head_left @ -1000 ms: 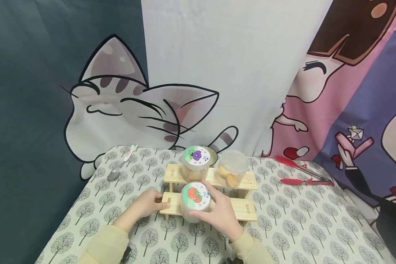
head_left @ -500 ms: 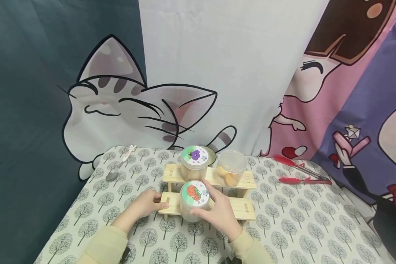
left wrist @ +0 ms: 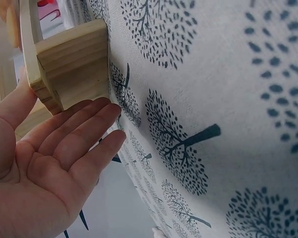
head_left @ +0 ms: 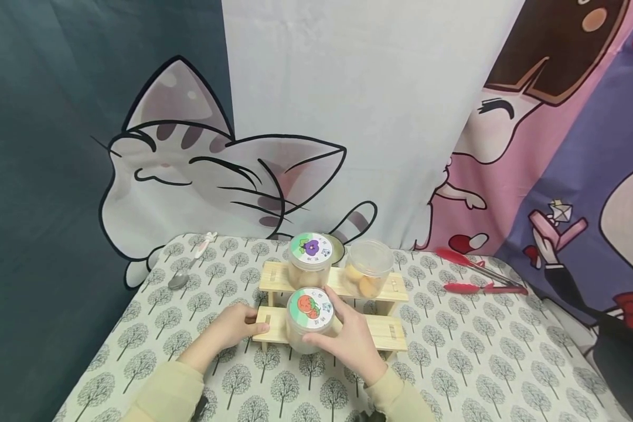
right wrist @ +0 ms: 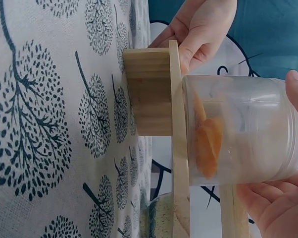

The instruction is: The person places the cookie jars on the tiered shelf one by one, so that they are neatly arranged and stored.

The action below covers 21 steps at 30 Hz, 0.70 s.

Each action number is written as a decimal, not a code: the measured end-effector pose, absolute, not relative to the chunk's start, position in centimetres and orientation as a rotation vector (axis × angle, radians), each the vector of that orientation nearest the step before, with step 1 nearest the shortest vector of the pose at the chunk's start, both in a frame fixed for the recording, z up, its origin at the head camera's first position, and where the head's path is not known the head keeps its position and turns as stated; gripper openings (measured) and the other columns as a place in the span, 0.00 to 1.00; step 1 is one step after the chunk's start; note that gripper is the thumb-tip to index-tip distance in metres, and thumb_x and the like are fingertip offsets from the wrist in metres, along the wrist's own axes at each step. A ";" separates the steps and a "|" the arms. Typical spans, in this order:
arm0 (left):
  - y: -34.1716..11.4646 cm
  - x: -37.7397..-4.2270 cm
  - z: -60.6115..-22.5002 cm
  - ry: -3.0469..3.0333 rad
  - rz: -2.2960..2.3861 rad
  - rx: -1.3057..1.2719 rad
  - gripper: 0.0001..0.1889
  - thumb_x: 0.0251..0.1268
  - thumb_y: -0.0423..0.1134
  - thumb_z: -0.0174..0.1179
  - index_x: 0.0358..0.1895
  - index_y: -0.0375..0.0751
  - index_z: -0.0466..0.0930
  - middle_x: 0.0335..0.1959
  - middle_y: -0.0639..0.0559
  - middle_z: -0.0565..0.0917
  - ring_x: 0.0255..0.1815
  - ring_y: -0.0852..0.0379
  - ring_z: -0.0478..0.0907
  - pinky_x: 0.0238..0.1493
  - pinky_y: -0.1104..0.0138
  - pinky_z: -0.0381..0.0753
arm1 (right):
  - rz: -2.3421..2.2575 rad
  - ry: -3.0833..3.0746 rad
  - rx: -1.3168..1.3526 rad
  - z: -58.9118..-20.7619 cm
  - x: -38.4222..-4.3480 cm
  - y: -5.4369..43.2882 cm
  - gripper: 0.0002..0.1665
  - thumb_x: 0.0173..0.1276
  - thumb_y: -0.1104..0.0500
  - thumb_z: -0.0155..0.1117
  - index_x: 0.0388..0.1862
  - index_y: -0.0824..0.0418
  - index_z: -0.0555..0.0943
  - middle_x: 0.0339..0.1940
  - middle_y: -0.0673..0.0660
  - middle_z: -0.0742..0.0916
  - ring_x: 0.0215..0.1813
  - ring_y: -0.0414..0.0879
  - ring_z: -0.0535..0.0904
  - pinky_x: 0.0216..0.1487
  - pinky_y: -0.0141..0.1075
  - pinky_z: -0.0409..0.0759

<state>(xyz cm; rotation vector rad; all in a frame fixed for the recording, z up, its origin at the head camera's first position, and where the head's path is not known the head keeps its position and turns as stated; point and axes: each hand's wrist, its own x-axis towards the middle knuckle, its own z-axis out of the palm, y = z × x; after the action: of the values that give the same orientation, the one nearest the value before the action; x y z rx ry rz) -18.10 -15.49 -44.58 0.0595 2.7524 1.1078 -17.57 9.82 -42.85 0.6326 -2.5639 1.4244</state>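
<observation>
A two-step wooden shelf (head_left: 380,333) stands mid-table. At the lower step's left end my left hand (head_left: 232,325) holds the board, its thumb on top and its fingers below, close to the shelf's leg (left wrist: 72,59) in the left wrist view. My right hand (head_left: 354,337) grips a clear plastic jar (head_left: 298,339) from the right. The jar's lid (head_left: 310,309) bears a red fruit picture. In the right wrist view its base meets the board, and orange pieces (right wrist: 208,144) show inside.
On the upper step are a jar with a purple-flower lid (head_left: 311,252) and a lidless jar (head_left: 369,269) holding yellow-orange pieces. A round, pale object (head_left: 339,249) is partly hidden behind. A spoon (head_left: 190,266) lies left, red-handled tongs (head_left: 482,278) right. Patterned cloths hang behind.
The head view has shifted slightly. The jar under my right hand sits a touch farther back on the lower step. Both hands keep their holds.
</observation>
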 end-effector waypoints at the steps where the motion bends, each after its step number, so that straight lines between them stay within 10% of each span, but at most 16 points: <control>1: -15.5 -18.1 -44.6 2.752 1.108 0.061 0.16 0.54 0.46 0.68 0.43 0.39 0.85 0.38 0.47 0.85 0.39 0.52 0.79 0.51 0.48 0.76 | 1.423 -2.563 0.633 -42.8 -17.6 9.8 0.61 0.41 0.40 0.79 0.71 0.61 0.63 0.63 0.57 0.78 0.62 0.53 0.75 0.62 0.53 0.71; 12: -14.4 -17.4 -44.0 2.927 0.868 0.066 0.14 0.54 0.48 0.66 0.39 0.43 0.85 0.32 0.48 0.84 0.27 0.57 0.75 0.37 0.55 0.79 | 1.468 -2.541 0.631 -42.5 -17.4 10.4 0.60 0.41 0.42 0.80 0.71 0.59 0.63 0.68 0.53 0.73 0.66 0.49 0.72 0.65 0.48 0.69; 21: -13.9 -16.4 -43.8 3.049 0.760 0.011 0.26 0.54 0.49 0.66 0.52 0.34 0.79 0.47 0.35 0.83 0.50 0.31 0.77 0.48 0.41 0.76 | 1.484 -2.489 0.656 -42.3 -17.2 11.0 0.56 0.43 0.43 0.79 0.70 0.57 0.65 0.66 0.50 0.75 0.62 0.43 0.75 0.64 0.46 0.70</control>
<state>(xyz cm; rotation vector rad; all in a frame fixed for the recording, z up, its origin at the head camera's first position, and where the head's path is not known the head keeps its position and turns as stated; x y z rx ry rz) -16.37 -13.92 -43.78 0.0107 3.0495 0.7601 -17.20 10.98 -42.28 0.6558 -2.4886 1.4835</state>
